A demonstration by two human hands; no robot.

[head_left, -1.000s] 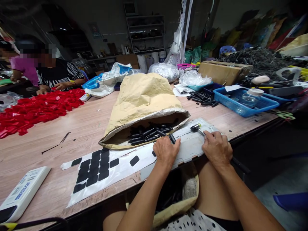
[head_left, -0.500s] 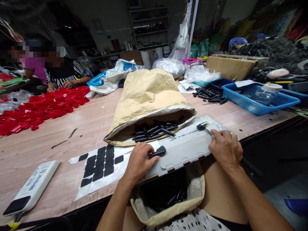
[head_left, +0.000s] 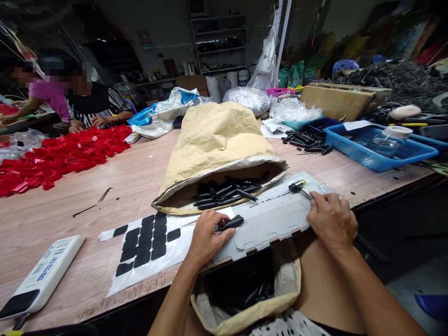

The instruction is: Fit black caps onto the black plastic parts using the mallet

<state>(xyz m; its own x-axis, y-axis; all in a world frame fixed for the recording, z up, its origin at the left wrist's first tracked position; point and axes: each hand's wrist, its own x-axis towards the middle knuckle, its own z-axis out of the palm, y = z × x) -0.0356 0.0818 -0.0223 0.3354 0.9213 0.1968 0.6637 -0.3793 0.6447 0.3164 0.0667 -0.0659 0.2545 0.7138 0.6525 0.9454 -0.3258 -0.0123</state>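
My left hand (head_left: 207,234) is closed on a short black plastic stick (head_left: 231,223) and holds it down on a grey plastic board (head_left: 271,219) at the table's near edge. My right hand (head_left: 332,220) grips the handle of a small hammer (head_left: 298,186), whose black head rests on the far right of the board. Just beyond the board lies a tan paper sack (head_left: 214,149) on its side, mouth toward me, with several black sticks (head_left: 226,192) inside. A white sheet of black square pads (head_left: 147,240) lies left of my left hand.
An open tan bag (head_left: 245,298) with black pieces sits in my lap below the table edge. Red parts (head_left: 56,156) cover the far left, where two people work. A blue tray (head_left: 378,147), loose black sticks (head_left: 308,140) and a cardboard box (head_left: 345,98) stand at right. A white device (head_left: 38,277) lies near left.
My left hand took a black stick from the sack's mouth and drew it back left onto the grey board. My right hand stayed on the hammer.
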